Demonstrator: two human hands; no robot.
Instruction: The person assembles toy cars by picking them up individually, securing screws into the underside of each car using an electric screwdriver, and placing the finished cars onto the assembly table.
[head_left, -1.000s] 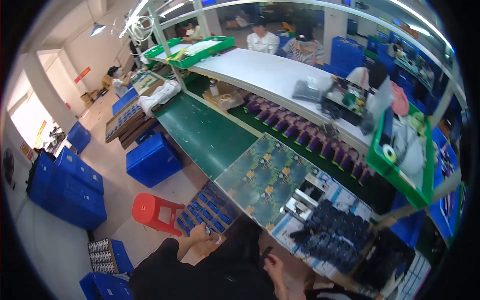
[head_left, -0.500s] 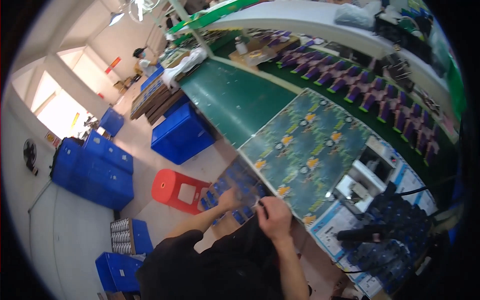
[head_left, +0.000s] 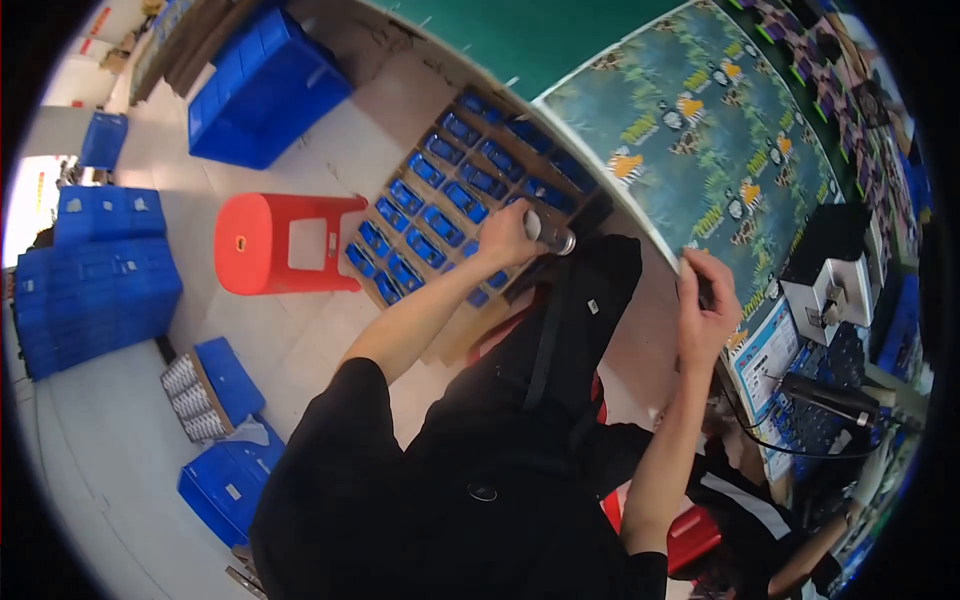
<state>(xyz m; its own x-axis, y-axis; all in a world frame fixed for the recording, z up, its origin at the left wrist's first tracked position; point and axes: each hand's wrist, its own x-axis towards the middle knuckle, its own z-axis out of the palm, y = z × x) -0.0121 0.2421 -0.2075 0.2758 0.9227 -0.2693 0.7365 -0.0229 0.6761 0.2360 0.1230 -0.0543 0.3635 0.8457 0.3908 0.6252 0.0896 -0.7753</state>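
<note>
My left hand (head_left: 506,240) is closed around a short, shiny greyish cylinder (head_left: 550,232), whose exact kind I cannot tell. It is held over the right side of a compartmented tray (head_left: 366,208) filled with rows of small blue toy cars (head_left: 437,222). Beside the worktable's near edge is my right hand (head_left: 708,305), its fingers curled toward the thumb. Whatever may be between those fingers is too dark to make out. The table is covered with a patterned animal-print mat (head_left: 665,125).
A red stool (head_left: 243,243) stands left of the tray, and a blue bin (head_left: 265,95) lies beyond it. On the table's right are a white metal fixture (head_left: 835,295) and a black-handled tool (head_left: 828,397). Another person's arm (head_left: 815,555) shows at lower right.
My view has swung down toward the tray. The hands, close together before, are now apart: the right is by the table edge, the left over the tray with the cylinder plainly visible.
</note>
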